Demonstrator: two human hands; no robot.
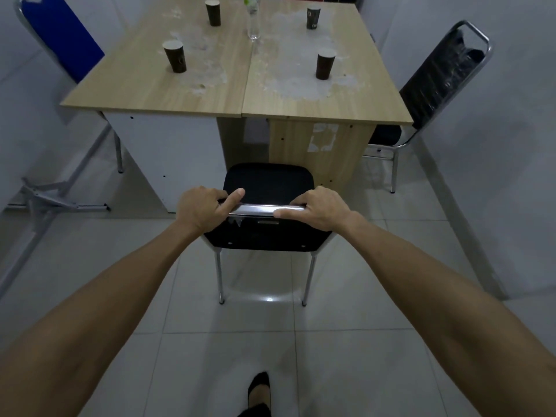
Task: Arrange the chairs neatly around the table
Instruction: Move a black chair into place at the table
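Note:
A black chair (267, 182) with chrome legs stands in front of me, its seat facing the near end of the wooden table (168, 91). My left hand (201, 210) and my right hand (320, 209) both grip the chrome top bar of its backrest. A second black chair (439, 76) sits at the table's right side, its seat partly under the top. A blue-backed chair (60, 34) stands at the table's left side, its seat hidden by the table.
Several dark paper cups (175, 57) and a clear plastic bottle (254, 22) stand on the table. A folded metal frame (48, 197) lies on the floor at left. White walls close in on both sides. My foot (258, 389) is on the tiled floor.

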